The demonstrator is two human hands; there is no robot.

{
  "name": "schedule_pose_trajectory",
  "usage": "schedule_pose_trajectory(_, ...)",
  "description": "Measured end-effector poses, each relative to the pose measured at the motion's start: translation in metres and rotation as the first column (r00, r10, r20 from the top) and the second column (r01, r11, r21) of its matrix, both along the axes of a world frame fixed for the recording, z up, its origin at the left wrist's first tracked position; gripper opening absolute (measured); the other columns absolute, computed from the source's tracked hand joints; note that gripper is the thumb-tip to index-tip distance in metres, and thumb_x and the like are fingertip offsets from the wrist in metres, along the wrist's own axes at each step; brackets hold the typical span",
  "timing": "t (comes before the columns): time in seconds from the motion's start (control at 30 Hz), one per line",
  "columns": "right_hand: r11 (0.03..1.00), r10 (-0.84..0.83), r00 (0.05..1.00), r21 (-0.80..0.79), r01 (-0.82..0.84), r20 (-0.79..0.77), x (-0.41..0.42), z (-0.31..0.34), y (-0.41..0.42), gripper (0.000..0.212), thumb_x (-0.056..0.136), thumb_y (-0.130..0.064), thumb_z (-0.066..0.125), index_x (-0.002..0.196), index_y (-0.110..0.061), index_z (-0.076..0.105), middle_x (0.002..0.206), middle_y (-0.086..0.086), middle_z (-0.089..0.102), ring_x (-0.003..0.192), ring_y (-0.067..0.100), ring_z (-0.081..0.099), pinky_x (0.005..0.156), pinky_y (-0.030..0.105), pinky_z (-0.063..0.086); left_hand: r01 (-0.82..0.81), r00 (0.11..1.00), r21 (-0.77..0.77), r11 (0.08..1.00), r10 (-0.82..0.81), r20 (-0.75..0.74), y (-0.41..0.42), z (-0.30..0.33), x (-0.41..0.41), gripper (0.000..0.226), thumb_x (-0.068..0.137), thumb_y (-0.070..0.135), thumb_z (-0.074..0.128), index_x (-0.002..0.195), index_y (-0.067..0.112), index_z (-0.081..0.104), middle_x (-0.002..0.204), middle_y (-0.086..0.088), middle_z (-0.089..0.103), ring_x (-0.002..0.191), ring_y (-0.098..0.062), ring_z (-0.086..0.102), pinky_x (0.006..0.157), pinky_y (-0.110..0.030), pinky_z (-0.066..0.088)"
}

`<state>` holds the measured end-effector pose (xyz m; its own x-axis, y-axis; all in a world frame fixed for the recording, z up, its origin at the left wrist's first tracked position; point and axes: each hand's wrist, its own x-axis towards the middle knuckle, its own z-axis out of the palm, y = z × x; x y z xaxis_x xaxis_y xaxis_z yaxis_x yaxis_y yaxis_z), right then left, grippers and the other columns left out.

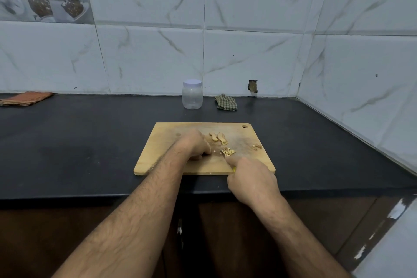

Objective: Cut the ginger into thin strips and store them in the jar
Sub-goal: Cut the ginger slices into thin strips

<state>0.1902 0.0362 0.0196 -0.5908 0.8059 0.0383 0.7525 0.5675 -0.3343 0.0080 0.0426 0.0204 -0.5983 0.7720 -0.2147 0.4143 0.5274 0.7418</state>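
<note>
A wooden cutting board (171, 160) lies on the black counter. My left hand (194, 144) rests curled on the board, its fingertips holding down a ginger piece that is mostly hidden. My right hand (250, 178) grips a knife with a yellow handle (234, 169), index finger stretched along the blade, whose tip sits in a small pile of cut ginger strips (228, 151). A few ginger slices (218, 137) lie behind the pile, and some scraps (257, 146) lie to the right. A clear plastic jar (192, 97) with a white lid on stands behind the board.
A checked cloth (226, 102) lies right of the jar by the tiled wall. An orange folded cloth (24, 98) sits at the far left. The counter (90, 142) ends at a tiled side wall on the right.
</note>
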Motion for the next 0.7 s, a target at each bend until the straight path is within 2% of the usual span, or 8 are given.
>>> schedule_pose_trajectory(0.03, 1.000, -0.002, 1.000, 0.000, 0.002, -0.018, -0.002, 0.000, -0.001, 0.059, 0.094, -0.016, 0.050, 0.146, -0.042, 0.042, 0.133, -0.005, 0.059, 0.118, 0.019, 0.055, 0.082, 0.031, 0.046, 0.013, 1.000, 0.021, 1.000, -0.014, 0.023, -0.003, 0.002, -0.001, 0.002, 0.085, 0.007, 0.069, 0.083, 0.007, 0.070, 0.077, -0.007, 0.069, 0.058, -0.017, 0.054, 0.067, -0.030, 0.055)
schedule_pose_trajectory(0.1, 1.000, -0.001, 0.999, -0.005, 0.001, -0.053, -0.006, -0.001, -0.002, 0.060, 0.093, -0.016, 0.049, 0.147, -0.041, 0.042, 0.134, -0.005, 0.059, 0.119, 0.019, 0.055, 0.084, 0.031, 0.047, 0.010, 0.999, 0.081, 0.997, -0.014, 0.043, -0.010, 0.002, -0.003, 0.010, 0.085, 0.006, 0.064, 0.076, 0.011, 0.067, 0.064, -0.006, 0.060, 0.050, -0.015, 0.046, 0.053, -0.025, 0.044)
schedule_pose_trajectory(0.23, 1.000, 0.019, 0.999, -0.012, -0.019, -0.044, -0.016, -0.004, -0.004, 0.058, 0.094, -0.020, 0.050, 0.147, -0.042, 0.041, 0.135, -0.007, 0.059, 0.119, 0.018, 0.055, 0.083, 0.030, 0.047, -0.062, 0.997, 0.211, 0.976, 0.051, 0.060, -0.018, -0.004, -0.009, 0.026, 0.084, 0.006, 0.059, 0.061, 0.017, 0.055, 0.056, -0.002, 0.061, 0.046, -0.014, 0.041, 0.048, -0.022, 0.033)
schedule_pose_trajectory(0.37, 1.000, -0.021, 1.000, 0.001, 0.021, -0.008, -0.011, -0.002, 0.003, 0.057, 0.095, -0.021, 0.049, 0.147, -0.042, 0.041, 0.134, -0.006, 0.059, 0.118, 0.018, 0.056, 0.079, 0.030, 0.045, -0.032, 0.999, 0.192, 0.981, 0.024, 0.043, -0.020, -0.006, -0.007, 0.022, 0.084, -0.001, 0.058, 0.069, 0.015, 0.061, 0.054, 0.000, 0.057, 0.041, -0.010, 0.040, 0.043, -0.019, 0.033)
schedule_pose_trajectory(0.47, 0.999, -0.037, 0.999, 0.017, 0.037, -0.009, -0.006, 0.000, 0.007, 0.058, 0.095, -0.019, 0.047, 0.148, -0.041, 0.039, 0.131, -0.005, 0.061, 0.117, 0.019, 0.057, 0.078, 0.029, 0.044, -0.066, 0.995, 0.199, 0.978, 0.079, -0.058, -0.015, -0.009, -0.008, 0.016, 0.090, 0.005, 0.057, 0.080, 0.014, 0.065, 0.061, 0.001, 0.062, 0.049, -0.010, 0.049, 0.047, -0.020, 0.040)
schedule_pose_trajectory(0.53, 1.000, -0.018, 1.000, 0.021, 0.019, -0.024, -0.006, 0.000, 0.006, 0.057, 0.096, -0.020, 0.048, 0.148, -0.040, 0.039, 0.132, -0.005, 0.060, 0.118, 0.018, 0.056, 0.080, 0.029, 0.045, -0.066, 0.976, 0.211, 0.975, 0.107, -0.190, -0.013, -0.012, -0.010, 0.015, 0.091, 0.010, 0.058, 0.082, 0.017, 0.068, 0.072, 0.003, 0.067, 0.066, -0.013, 0.061, 0.062, -0.026, 0.051)
schedule_pose_trajectory(0.6, 1.000, 0.005, 1.000, 0.013, -0.005, -0.028, -0.009, 0.000, 0.004, 0.056, 0.096, -0.021, 0.049, 0.148, -0.039, 0.040, 0.136, -0.005, 0.058, 0.120, 0.019, 0.055, 0.085, 0.031, 0.048, -0.047, 0.942, 0.191, 0.981, 0.107, -0.319, -0.012, -0.012, -0.010, 0.017, 0.088, 0.013, 0.061, 0.077, 0.023, 0.069, 0.080, 0.008, 0.070, 0.080, -0.011, 0.064, 0.073, -0.027, 0.052)
schedule_pose_trajectory(0.7, 1.000, 0.019, 1.000, 0.008, -0.019, -0.014, -0.013, 0.002, 0.004, 0.057, 0.095, -0.019, 0.048, 0.148, -0.038, 0.040, 0.136, -0.005, 0.058, 0.121, 0.020, 0.055, 0.088, 0.032, 0.047, 0.026, 0.906, 0.127, 0.992, 0.030, -0.423, -0.007, -0.011, -0.006, 0.022, 0.087, 0.012, 0.063, 0.073, 0.029, 0.069, 0.086, 0.011, 0.071, 0.084, -0.008, 0.062, 0.073, -0.024, 0.047)
